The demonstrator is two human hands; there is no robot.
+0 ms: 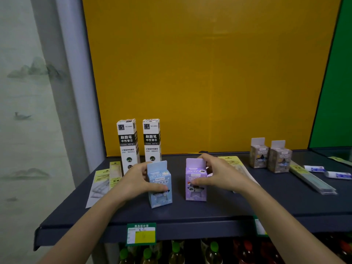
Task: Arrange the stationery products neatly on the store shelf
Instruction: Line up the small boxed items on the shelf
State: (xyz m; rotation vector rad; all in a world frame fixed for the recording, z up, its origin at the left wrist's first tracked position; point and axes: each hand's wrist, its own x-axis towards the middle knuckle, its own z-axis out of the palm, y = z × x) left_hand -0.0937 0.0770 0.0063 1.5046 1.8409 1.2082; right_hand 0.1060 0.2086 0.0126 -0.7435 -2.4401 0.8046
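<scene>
On the front half of the dark shelf (219, 208), head view: two small cartons stand upright, side by side but apart, each held by one hand.

Left hand (139, 180): it grips the pale blue carton (161, 199), with the thumb curled across the printed front and the fingers wrapped behind it. This carton is turned slightly and stands nearer the shelf's front edge.

Right hand (215, 172): it grips the lilac carton (196, 195), with the thumb lying on the front and the fingers curled over the hang tab and the back.

Rear left: two tall white refill boxes (128, 147) stand upright just beside each other against the yellow back panel (209, 73). Flat clear packets (101, 180) with yellow headers lie at the shelf's left end, one overhanging the edge.

Rear right: two grey cartons (279, 159) stand close together. A long flat packet (312, 180) lies near them, and two white tubes (338, 175) lie beyond it. Another yellow-headed packet (232, 161) lies flat behind the right hand, partly hidden.

Front lip: a green and yellow price tag (141, 234) is fixed below the blue carton. Green-capped bottles (177, 252) stand on the level beneath.
</scene>
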